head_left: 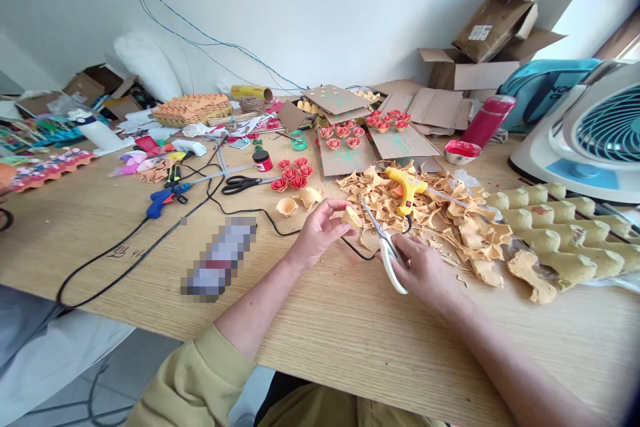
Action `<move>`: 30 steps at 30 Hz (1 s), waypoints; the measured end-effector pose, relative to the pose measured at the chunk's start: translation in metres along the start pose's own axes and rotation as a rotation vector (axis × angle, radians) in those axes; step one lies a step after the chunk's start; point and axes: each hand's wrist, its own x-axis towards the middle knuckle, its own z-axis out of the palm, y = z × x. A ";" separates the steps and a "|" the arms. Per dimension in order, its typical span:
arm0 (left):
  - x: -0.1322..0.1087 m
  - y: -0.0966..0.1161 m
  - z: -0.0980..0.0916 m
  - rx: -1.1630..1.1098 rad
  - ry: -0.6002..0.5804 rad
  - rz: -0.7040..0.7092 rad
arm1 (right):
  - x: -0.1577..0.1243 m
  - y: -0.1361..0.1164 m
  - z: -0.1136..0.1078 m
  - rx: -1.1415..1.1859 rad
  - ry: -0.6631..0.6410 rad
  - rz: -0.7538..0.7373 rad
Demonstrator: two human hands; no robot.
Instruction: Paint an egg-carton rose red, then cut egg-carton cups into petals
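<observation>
Between the thumb and fingers of my left hand (323, 233) is a small tan egg-carton cup (352, 217). My right hand (425, 270) grips white-handled scissors (393, 260), their blades pointing up and left, just right of the cup and apart from it. Behind both hands spreads a heap of tan carton scraps (370, 190) with a yellow glue gun (406, 190) lying on it. Two more pale cups sit beyond my left hand, one a round open cup (287, 207). Past them stands a cluster of red paper roses (295, 173).
Black-handled scissors (243, 184) and a blue glue gun (167, 200) with a looping black cord lie leftward. A blurred-out phone-like object (220, 260) lies near my left forearm. At right are an egg tray (560, 233) and a fan (590, 127); cardboard with roses (345, 157) stands behind.
</observation>
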 end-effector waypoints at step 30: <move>0.001 0.003 -0.010 -0.222 -0.109 -0.185 | 0.002 -0.011 -0.009 0.421 -0.116 0.247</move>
